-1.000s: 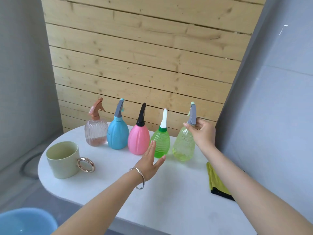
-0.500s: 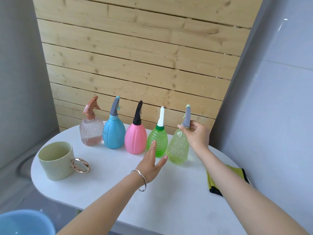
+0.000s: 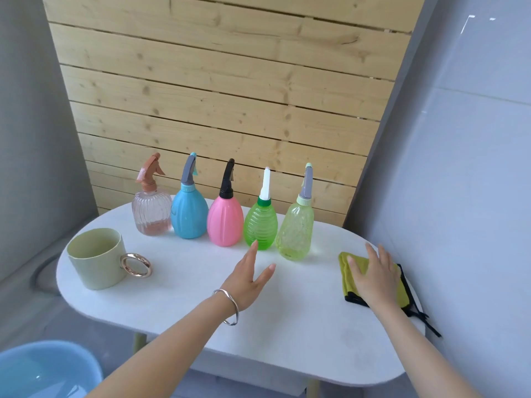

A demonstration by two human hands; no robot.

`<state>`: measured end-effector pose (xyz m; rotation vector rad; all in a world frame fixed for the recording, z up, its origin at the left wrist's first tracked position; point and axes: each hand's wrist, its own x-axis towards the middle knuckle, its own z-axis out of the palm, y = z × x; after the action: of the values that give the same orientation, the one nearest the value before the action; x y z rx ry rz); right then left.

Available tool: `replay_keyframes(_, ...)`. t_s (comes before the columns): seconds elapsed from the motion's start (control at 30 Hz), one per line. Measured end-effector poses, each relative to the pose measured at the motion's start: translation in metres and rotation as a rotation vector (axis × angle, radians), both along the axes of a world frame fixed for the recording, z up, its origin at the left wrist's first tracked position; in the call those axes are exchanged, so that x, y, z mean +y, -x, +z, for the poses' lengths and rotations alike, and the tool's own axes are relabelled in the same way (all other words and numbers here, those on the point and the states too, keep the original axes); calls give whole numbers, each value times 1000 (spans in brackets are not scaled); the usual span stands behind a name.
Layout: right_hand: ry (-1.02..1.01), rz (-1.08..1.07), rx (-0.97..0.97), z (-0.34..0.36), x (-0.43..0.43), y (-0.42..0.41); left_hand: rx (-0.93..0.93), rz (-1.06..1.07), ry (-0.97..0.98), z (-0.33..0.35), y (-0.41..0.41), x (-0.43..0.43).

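White oval table, pine-plank wall behind. Head view: right hand flat, fingers straight, on folded yellow cloth at table's right edge. Left hand relaxed, holding nothing, near green ribbed bottle.

Right hand covers cloth mid; basin cut off btm-left.

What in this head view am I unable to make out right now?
- Yellow cloth: its middle is hidden under the right hand, head view.
- Blue basin: cut off by the bottom-left edge, head view.
- Whether the left hand touches the table: unclear from this angle.
- Whether the mug holds liquid: too faint.
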<state>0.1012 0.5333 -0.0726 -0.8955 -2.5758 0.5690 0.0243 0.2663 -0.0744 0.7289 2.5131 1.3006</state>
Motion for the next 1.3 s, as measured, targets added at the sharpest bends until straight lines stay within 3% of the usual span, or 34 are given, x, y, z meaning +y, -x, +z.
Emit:
replay_keyframes(0.07, 59, -19, -265, -20, 8, -18, -23, 32, -19, -1, -7, -7)
replay_keyframes(0.13, 40, 18, -379, -29, 2, -25, -30, 76, -36, -1, -15, -15)
replay_keyframes(0.27, -2, 115, -400, -31, -38, -29, -80, 212, -108, -7, -28, -43)
replay_keyframes(0.47, -128, 434, -370, -34, -139, -47, -205, 656, -313, -4, -30, -96)
replay_keyframes(0.6, -183, 669, -249, -40, -212, -43, -247, 733, -316, -4, -28, -125)
replay_keyframes(0.67, -145, 729, -288, -34, -228, -30, -252, 781, -356, -2, -25, -134)
replay_keyframes(0.77, -83, 728, -313, -26, -231, -16, -306, 869, -476, 7, -17, -142)
replay_keyframes(0.93, -164, 618, -355, -32, -232, -12, -502, 987, -738, 27, 0, -138)
replay_keyframes(1.17, -188, 654, -363, -36, -249, -2, -482, 896, -864, 23, 18, -153)
replay_keyframes(1.3, -219, 706, -353, -36, -268, 17, -356, 840, -747, 26, 12, -187)
